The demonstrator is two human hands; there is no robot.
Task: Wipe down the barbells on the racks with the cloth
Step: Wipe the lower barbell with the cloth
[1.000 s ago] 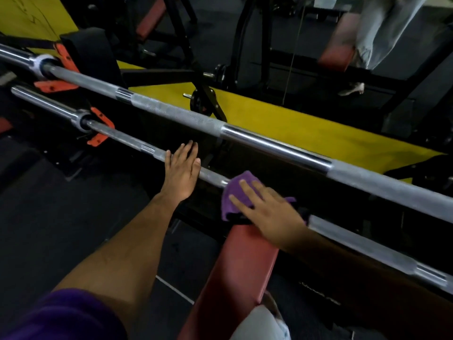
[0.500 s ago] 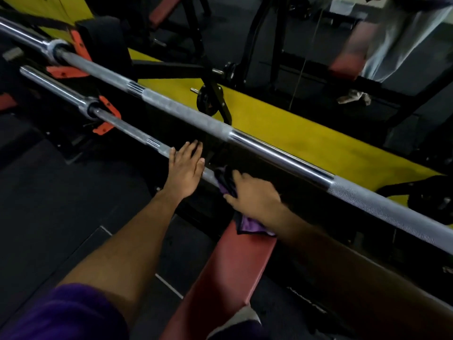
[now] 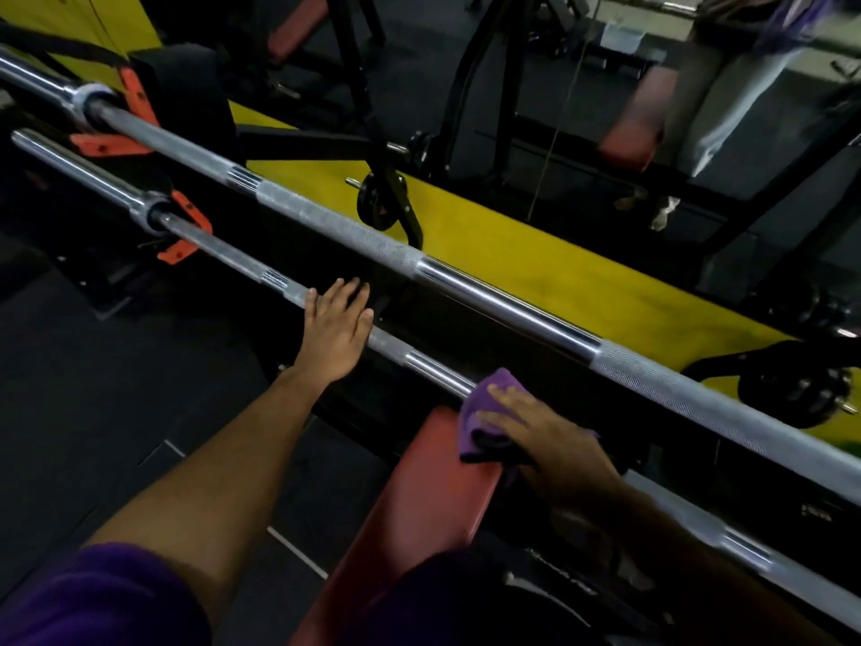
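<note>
The purple cloth, gripped by the right hand, slid rightward along the diagonal lower barbell; the left hand rests flat.

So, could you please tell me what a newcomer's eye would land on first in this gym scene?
Two long knurled steel barbells cross the view diagonally, the upper barbell above the lower barbell. At centre right, the right hand presses a bright purple cloth onto the lower bar, while the left hand rests flat on it further left. Behind runs a vivid yellow floor strip.
</note>
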